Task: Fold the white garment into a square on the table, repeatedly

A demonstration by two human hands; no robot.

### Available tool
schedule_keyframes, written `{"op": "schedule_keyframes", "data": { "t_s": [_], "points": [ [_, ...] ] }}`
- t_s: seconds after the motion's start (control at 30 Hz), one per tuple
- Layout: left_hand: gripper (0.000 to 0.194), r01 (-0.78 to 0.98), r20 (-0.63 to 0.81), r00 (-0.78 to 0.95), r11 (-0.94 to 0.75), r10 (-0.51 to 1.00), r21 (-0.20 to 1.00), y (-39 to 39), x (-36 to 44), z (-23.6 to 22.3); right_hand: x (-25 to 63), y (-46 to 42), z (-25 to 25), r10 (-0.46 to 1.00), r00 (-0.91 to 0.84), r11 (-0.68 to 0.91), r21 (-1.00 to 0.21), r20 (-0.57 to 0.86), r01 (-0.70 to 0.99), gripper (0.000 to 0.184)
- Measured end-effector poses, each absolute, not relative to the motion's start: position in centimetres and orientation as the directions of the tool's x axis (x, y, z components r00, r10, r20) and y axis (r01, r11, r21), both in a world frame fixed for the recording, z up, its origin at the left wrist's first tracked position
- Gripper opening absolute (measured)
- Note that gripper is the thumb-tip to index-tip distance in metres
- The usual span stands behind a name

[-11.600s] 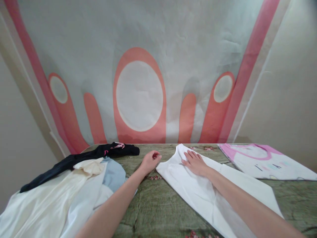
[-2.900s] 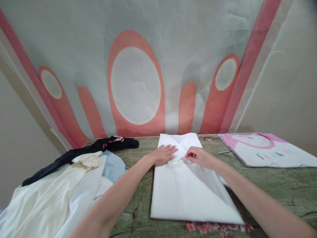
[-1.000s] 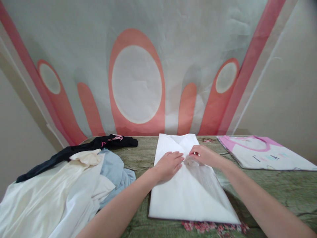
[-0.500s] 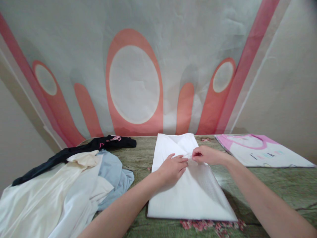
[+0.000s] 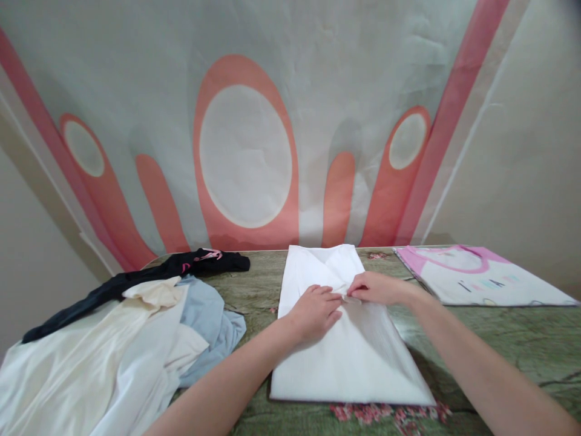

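Observation:
A white garment (image 5: 345,357), folded into a long panel, lies in front of me on the table. Across its middle rests my left hand (image 5: 316,312), palm down with the fingers stretched out flat. Beside those fingertips, my right hand (image 5: 373,287) pinches a small raised bit of the white cloth between thumb and fingers. The garment's far part shows a crossed, V-shaped fold above the hands. What kind of garment it is, I cannot tell.
On the left lies a loose heap of clothes: a cream garment (image 5: 91,351), a light blue one (image 5: 206,321) and a black one (image 5: 136,278). A folded pink-and-white T-shirt (image 5: 485,281) lies at the right. The wood-patterned table (image 5: 512,345) meets a wall with a printed backdrop (image 5: 245,151).
My right hand has shifted slightly left and down, closer to the left fingertips, with the pinched cloth. My left hand has moved only a little, down and left.

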State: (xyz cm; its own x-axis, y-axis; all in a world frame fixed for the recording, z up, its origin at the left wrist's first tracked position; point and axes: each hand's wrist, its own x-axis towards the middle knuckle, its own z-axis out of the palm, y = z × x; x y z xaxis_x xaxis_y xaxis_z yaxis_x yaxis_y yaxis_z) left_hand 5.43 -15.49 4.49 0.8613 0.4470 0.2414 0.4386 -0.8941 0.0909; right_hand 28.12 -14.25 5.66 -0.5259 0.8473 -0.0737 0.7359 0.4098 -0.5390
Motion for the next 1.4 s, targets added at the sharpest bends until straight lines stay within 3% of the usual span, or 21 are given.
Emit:
{"op": "schedule_keyframes", "data": {
  "t_s": [0.17,0.5,0.77,0.87,1.07,1.27,1.4],
  "points": [
    [0.029,0.451,0.251,0.855,-0.890,0.453,0.069,-15.4,5.3,4.2,28.6,-13.9,5.3,0.934,-0.356,0.277,-0.578,-0.025,0.768,0.030],
    [0.032,0.475,0.234,0.843,-0.875,0.484,0.095,-15.6,5.6,4.1,29.3,-13.7,5.0,0.952,-0.303,0.286,-0.466,0.039,0.838,0.028],
    [0.029,0.486,0.261,0.855,-0.867,0.448,-0.105,-15.4,5.3,4.8,29.0,-13.7,5.0,0.956,-0.292,0.260,-0.518,0.021,0.815,0.013],
    [0.030,0.475,0.262,0.865,-0.868,0.428,-0.147,-15.4,5.4,4.6,28.0,-13.9,4.7,0.952,-0.300,0.280,-0.538,0.052,0.795,0.016],
    [0.031,0.480,0.247,0.863,-0.867,0.440,-0.133,-15.5,5.6,4.1,26.2,-13.9,3.3,0.955,-0.265,0.297,-0.402,0.135,0.866,0.012],
    [0.028,0.464,0.225,0.874,-0.878,0.431,-0.120,-15.6,5.8,4.5,26.5,-13.7,3.1,0.959,-0.250,0.283,-0.379,0.134,0.881,0.014],
    [0.020,0.474,0.194,0.868,-0.880,0.458,-0.045,-15.6,6.1,4.8,26.5,-13.6,3.0,0.959,-0.258,0.284,-0.400,0.118,0.871,0.014]
  ]
}}
